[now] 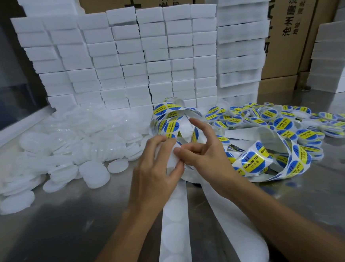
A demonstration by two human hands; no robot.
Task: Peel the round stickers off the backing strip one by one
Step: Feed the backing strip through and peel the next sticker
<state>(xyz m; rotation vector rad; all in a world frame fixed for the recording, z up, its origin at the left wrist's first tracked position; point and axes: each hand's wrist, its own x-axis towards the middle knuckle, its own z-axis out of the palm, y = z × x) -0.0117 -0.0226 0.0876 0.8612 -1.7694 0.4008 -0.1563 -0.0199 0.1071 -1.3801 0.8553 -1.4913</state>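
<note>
Head view: blue-yellow round stickers (252, 162) crowd white backing strip (174, 223).

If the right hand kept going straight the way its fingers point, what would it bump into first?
Most likely the looped backing strip with blue and yellow stickers just beyond the right hand, whose index finger already nearly touches it. Past that stands the wall of white foam blocks, though depth is hard to judge from one view.

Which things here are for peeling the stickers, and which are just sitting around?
For the job: backing strip, round stickers, left hand and right hand, both pinching the strip.

Just lying about: plain white discs, stacked white foam blocks, cardboard boxes, discs that already have labels.
</note>
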